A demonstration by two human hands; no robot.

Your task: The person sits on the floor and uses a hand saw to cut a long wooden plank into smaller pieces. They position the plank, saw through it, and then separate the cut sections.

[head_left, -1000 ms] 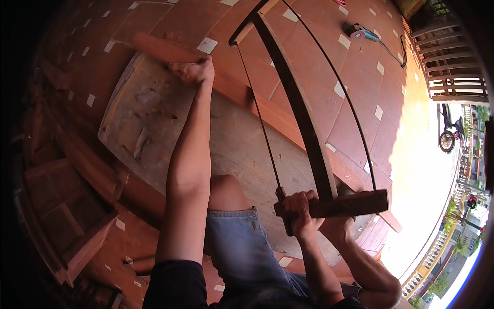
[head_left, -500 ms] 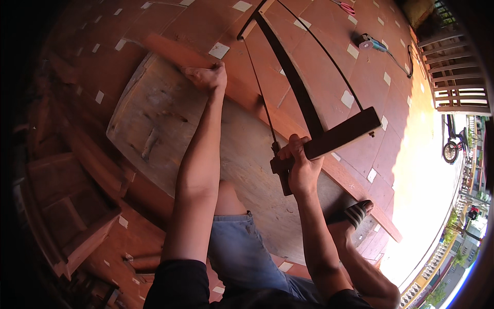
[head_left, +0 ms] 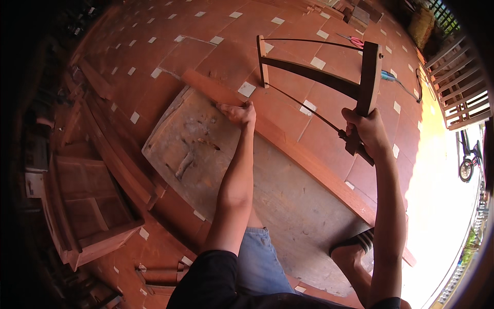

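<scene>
My right hand grips frame saw, right of plank on grey board; left hand lies on plank's far-left stretch, clasp unclear. Loose hold could let plank slide, blade skid toward fingers.

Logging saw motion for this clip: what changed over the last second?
The right hand has moved away from the body, past the far edge of the plank as seen. The frame saw went with it and swung counterclockwise in view; its blade no longer crosses the plank in the picture. The view also shifted. Nothing was visibly let go: right hand still grips the saw, left hand stays on the plank.
</scene>
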